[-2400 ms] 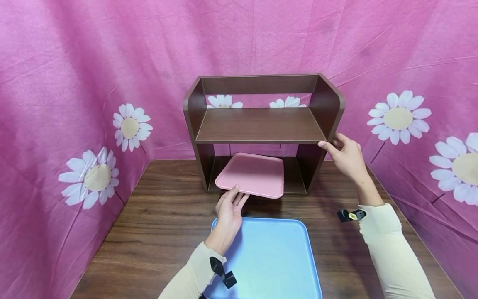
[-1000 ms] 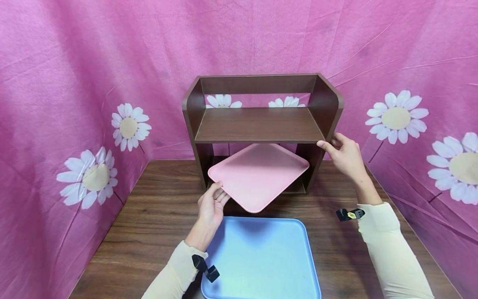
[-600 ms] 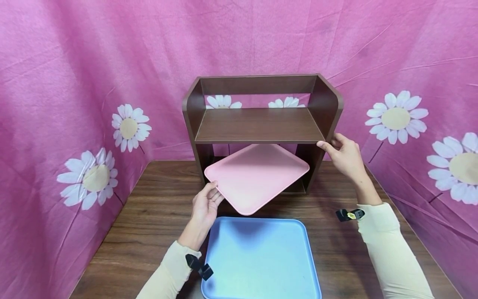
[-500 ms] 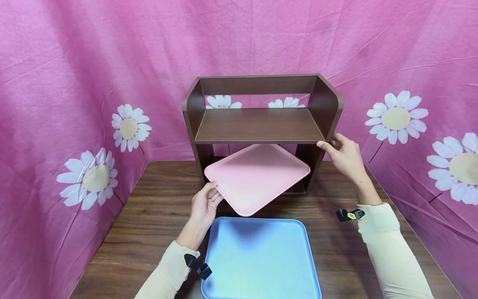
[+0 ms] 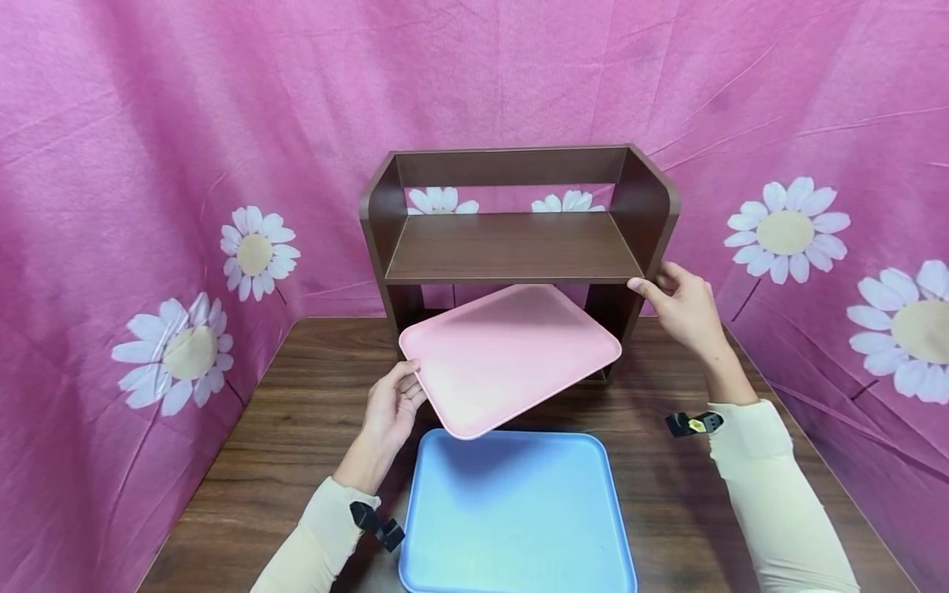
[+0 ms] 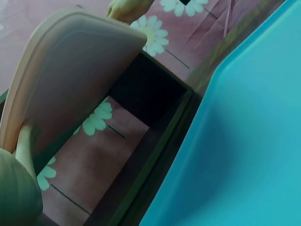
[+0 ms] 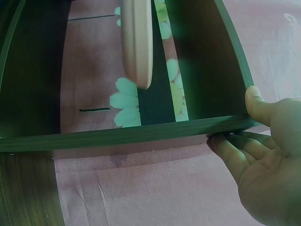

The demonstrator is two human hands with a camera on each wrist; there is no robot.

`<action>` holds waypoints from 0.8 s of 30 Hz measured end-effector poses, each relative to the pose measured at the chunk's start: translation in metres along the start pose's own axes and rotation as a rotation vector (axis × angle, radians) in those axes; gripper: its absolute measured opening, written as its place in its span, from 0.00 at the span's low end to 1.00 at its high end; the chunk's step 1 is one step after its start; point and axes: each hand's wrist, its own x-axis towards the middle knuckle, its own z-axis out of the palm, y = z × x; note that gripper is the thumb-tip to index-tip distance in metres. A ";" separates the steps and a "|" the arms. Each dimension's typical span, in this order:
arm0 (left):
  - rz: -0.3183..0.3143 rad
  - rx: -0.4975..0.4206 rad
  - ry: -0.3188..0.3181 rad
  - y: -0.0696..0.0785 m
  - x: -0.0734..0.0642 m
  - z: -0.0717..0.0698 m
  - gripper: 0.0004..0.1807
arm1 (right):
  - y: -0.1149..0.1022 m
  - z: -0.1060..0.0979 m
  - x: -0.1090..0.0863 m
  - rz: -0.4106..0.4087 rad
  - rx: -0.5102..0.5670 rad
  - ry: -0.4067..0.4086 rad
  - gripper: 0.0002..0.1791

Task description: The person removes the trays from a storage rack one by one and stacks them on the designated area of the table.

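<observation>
A pink tray (image 5: 511, 354) hangs turned at an angle, partly inside the lower compartment of a dark brown two-tier shelf (image 5: 511, 247). My left hand (image 5: 389, 408) pinches its left edge, thumb on top and fingers beneath. In the left wrist view the tray's underside (image 6: 80, 70) shows, with a finger against it. My right hand (image 5: 682, 309) grips the shelf's right side panel near the middle board; in the right wrist view the thumb and fingers of that hand (image 7: 268, 146) lie on either side of the panel. The tray's far corner is hidden under the middle board.
A blue tray (image 5: 519, 511) lies on the wooden table (image 5: 296, 445) in front of the shelf, partly below the pink tray. A pink cloth (image 5: 296, 99) with white daisies hangs behind and at both sides.
My left hand has drawn the pink tray toward the near left, turning it and bringing more of it out of the lower compartment. My right hand stays on the shelf's side panel.
</observation>
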 end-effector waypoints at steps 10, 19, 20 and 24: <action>-0.020 0.008 -0.096 0.010 0.003 -0.016 0.10 | -0.001 -0.001 0.001 -0.009 0.011 -0.007 0.28; -0.031 0.052 -0.135 0.012 0.005 -0.026 0.18 | 0.000 -0.001 0.000 -0.017 -0.009 0.007 0.25; -0.031 0.055 -0.142 0.012 0.005 -0.027 0.19 | 0.000 -0.001 0.000 -0.020 -0.008 0.009 0.24; -0.028 0.073 -0.179 0.014 0.005 -0.031 0.25 | -0.001 -0.001 0.001 -0.022 -0.012 0.013 0.23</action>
